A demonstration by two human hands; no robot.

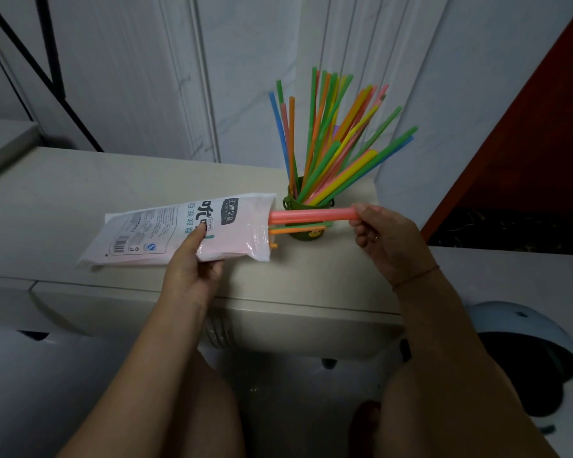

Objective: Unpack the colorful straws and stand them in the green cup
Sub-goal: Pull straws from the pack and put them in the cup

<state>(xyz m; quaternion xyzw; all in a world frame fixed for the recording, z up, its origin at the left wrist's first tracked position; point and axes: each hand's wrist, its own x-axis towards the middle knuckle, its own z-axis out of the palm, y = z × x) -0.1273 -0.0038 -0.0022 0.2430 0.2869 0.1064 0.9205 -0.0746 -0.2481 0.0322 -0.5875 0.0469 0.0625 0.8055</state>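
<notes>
Right hand [382, 238] pinches pink straws [311, 215], half out of the packet [179, 228] gripped by left hand [192, 259]; next, lift into the green cup [306, 223].

Straw bag [179, 229]: thin plastic film, glossy, crinkled, white with printed label and barcode; translucent toward open end.
Pink straws [311, 215] protruding from bag: smooth plastic, matt to slight sheen.
Straws in cup [328, 143]: smooth coloured plastic, opaque.
Green cup [308, 231]: smooth finish; material cannot be told.
Counter top [80, 193]: pale, smooth, low-sheen surface with faint stone-like veining.
Wall panels [129, 77] behind: white, smooth, faint marble pattern, slight gloss.
</notes>
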